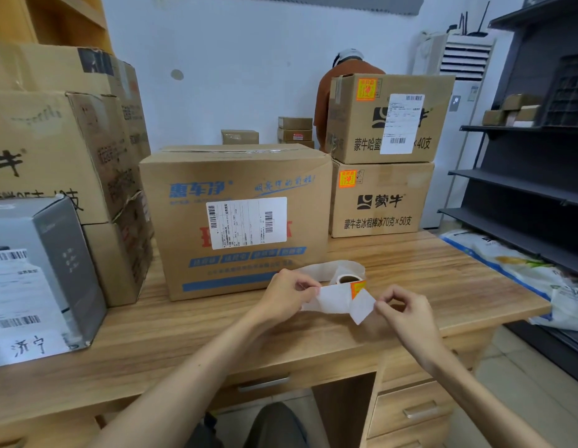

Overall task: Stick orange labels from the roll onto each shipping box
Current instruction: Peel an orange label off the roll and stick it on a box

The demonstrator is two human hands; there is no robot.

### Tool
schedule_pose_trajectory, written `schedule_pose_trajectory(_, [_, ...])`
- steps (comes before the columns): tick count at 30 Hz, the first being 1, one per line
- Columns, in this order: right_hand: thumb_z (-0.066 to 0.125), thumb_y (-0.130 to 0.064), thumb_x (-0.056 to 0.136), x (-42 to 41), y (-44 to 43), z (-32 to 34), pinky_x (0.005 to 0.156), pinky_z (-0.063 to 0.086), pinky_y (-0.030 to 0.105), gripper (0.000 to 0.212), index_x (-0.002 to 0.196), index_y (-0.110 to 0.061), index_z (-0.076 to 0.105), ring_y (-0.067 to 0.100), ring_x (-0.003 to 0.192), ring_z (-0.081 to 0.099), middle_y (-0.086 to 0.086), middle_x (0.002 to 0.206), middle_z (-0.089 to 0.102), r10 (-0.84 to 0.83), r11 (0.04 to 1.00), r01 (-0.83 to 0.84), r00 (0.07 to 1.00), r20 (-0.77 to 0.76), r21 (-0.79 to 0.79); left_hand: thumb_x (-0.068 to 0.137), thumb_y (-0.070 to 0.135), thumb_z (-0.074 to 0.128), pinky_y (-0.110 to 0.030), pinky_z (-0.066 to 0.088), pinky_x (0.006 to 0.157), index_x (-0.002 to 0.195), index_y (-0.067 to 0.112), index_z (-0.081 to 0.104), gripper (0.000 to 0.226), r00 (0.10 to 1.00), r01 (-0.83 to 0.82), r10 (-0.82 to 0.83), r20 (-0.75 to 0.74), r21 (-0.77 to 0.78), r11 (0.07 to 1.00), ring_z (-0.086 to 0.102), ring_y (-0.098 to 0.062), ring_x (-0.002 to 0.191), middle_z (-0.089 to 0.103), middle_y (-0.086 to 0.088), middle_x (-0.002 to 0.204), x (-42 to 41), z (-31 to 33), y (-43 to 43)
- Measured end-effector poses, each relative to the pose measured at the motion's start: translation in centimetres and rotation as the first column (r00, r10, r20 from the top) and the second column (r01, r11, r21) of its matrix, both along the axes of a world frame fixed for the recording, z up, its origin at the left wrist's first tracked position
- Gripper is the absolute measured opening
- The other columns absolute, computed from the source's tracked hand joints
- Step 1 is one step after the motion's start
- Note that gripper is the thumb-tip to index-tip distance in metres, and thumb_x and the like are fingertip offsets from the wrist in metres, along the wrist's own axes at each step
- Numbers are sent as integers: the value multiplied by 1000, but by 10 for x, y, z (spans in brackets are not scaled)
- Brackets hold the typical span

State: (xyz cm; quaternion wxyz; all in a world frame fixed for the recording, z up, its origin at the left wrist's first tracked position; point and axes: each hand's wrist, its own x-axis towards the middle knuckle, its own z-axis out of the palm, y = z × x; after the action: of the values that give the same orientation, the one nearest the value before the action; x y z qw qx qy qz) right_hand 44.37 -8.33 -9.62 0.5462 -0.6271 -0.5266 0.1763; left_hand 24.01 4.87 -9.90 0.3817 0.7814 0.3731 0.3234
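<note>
Pinched between thumb and forefinger of the left hand (pixel 286 297): the white, smooth backing strip (pixel 329 299) trailing from the label roll. Right hand (pixel 407 313): fingertips closed on the corner of a square label (pixel 362 307), its pale underside turned up, partly peeled from the strip; an orange printed label (pixel 358 287) shows just behind it.

Small label roll with brown cardboard core (pixel 345 279): lying on the wood-grain desk (pixel 216 324), just behind the hands, loose white liner curling around it.

Large tan corrugated box with blue print (pixel 236 218): directly behind the roll, taped top seam, white rectangular barcode slip on its front face, no orange label visible on that face.

Two stacked tan cartons with black print, right of it: upper carton (pixel 391 118) carries an orange sticker at its top left corner and a white slip; lower carton (pixel 381 198) carries an orange sticker at the same corner.

Left side: grey glossy box (pixel 45 270) with white barcode slips, in front of a stack of worn brown cartons (pixel 61 150).

Behind the stacked cartons: a person in an orange-brown top (pixel 326 92), mostly hidden. Small flat brown parcels (pixel 294 130) near the white wall. Dark metal shelving (pixel 523 176) at far right, with a white printed sack (pixel 520 270) below it. Desk drawers with metal pulls (pixel 420 412) at lower right.
</note>
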Motion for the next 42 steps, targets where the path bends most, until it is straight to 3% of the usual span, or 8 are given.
schedule_pose_trajectory(4, [65,1,80,-3,-7,14,60,37,30,19,66,-8,57,15,63,48,8,66,58,-6,997,7,1000,-8,81,95,14,69,-25,54,61,99,17,82,14,1000,-15,15,14,-5,1000,64,-10,76,70,9,86,-3,1,1])
schedule_pose_trajectory(7, [69,-10,80,-10,-5,22,56,38,30,19,69,-18,55,10,55,44,-5,63,55,-126,982,94,971,202,161,95,22,70,-26,54,58,114,22,76,21,998,-34,34,60,6,999,66,-11,76,64,5,106,-9,9,-3])
schedule_pose_trajectory(12, [58,-28,89,-37,10,31,42,36,32,17,76,-21,50,13,51,45,-7,75,49,-295,926,32,683,668,376,93,35,71,-35,52,47,96,25,80,13,971,-94,87,222,23,995,58,-16,64,68,2,85,-22,41,-23])
schedule_pose_trajectory(19, [53,-17,84,-101,35,37,38,18,28,11,74,-13,55,23,43,41,2,68,48,-446,820,-130,466,764,558,88,45,75,-29,39,38,80,24,81,23,951,-208,187,248,62,976,52,-13,56,74,-6,77,-56,69,-46])
schedule_pose_trajectory(26, [59,-39,91,-144,52,37,41,33,28,23,87,-17,61,14,56,56,-3,83,56,-243,840,-276,578,779,467,89,17,73,-27,42,35,80,21,79,11,919,-343,323,228,54,938,50,-13,49,64,11,58,-113,72,-43])
schedule_pose_trajectory(32, [63,-51,88,-156,71,61,68,50,33,23,83,-29,63,3,82,60,-14,87,64,95,941,-191,942,322,279,95,22,71,-24,37,35,89,17,78,10,933,-311,289,216,71,948,44,-9,40,54,-3,58,-162,86,-36])
schedule_pose_trajectory(36, [72,-34,89,-172,90,78,74,51,33,10,84,-25,73,5,82,62,-8,85,70,350,920,-354,935,57,167,93,20,73,-28,42,39,92,17,79,6,933,-323,289,213,147,935,47,-9,48,56,6,56,-180,94,-27])
schedule_pose_trajectory(42, [76,-21,86,-193,115,101,61,44,10,7,82,-17,72,-2,71,59,-2,84,68,398,898,-389,917,-4,208,94,25,72,-30,42,40,90,25,77,7,932,-344,298,208,240,908,49,-6,45,63,9,61,-196,114,-18])
